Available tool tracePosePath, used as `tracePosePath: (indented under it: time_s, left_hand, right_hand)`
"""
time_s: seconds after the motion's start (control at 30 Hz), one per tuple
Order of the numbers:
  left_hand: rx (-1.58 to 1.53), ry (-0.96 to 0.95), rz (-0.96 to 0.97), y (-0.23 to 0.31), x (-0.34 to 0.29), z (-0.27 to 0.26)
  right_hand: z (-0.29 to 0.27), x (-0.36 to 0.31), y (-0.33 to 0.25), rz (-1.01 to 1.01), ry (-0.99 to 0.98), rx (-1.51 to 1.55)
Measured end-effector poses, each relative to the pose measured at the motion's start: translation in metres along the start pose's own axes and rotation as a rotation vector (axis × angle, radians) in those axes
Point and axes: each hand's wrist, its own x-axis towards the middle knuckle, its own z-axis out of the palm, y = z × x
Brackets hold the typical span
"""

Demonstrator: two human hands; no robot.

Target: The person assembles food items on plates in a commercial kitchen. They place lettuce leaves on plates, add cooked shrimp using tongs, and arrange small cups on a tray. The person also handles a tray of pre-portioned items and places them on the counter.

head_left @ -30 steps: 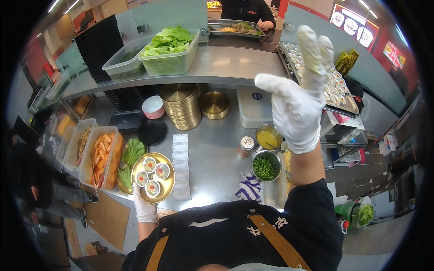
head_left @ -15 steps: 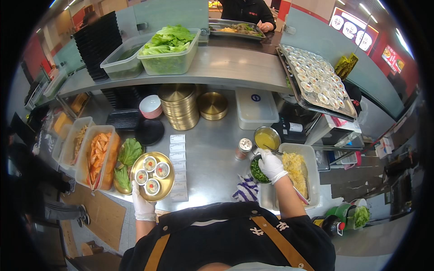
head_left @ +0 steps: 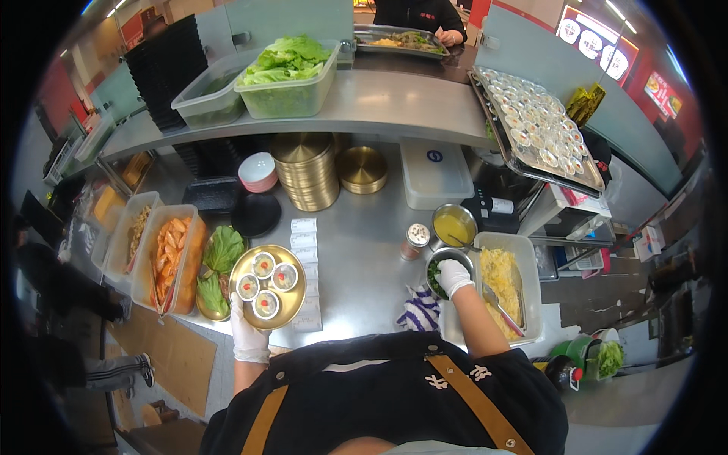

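head view, clock read from its middle. the left hand point(head_left: 246, 330) grips a gold plate point(head_left: 291, 309) at eight o'clock, low on the plate's rim, with four small cups point(head_left: 265, 305) clustered on it. the right hand point(head_left: 455, 277) is down in a metal bowl point(head_left: 459, 256) of chopped greens point(head_left: 434, 283) at four o'clock, on the counter point(head_left: 356, 284).

step in hand, as judged: picking up greens. best done with a light, small pinch, fingers drawn together before leaving the bowl, a shake over it for loose bits, then a lift clear of the rim. wrist should pass wide of the pot of yellow liquid point(head_left: 453, 226) at the bowl's twelve and the shaker point(head_left: 415, 240) near its half past ten; both are easy to knock. plate better kept level meanwhile: the cups look free to slide.

hard to make out: right fingers are sunk in the bowl, so cannot tell whether they are open or closed on anything; most of the greens lie behind that hand. left fingers under the plate are hidden. whether the cups wear clear lids, unclear. leaves point(head_left: 220, 254) at the plate's ten partly cover whatever lies beneath. person point(head_left: 413, 14) across at twelve cut off by the top edge.
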Motion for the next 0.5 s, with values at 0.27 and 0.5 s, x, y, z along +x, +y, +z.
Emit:
tracePosePath:
  time_s: [0.27,0.5]
  left_hand:
    - [-0.030,0.004,-0.003,-0.0026,-0.0016,0.0063]
    - [-0.044,0.008,-0.031,-0.0028,0.0004,0.0047]
  right_hand:
    - [0.0067,-0.0084,0.0092,0.037,0.138,0.083]
    - [0.0048,-0.0093,0.0049,0.032,0.068,0.046]
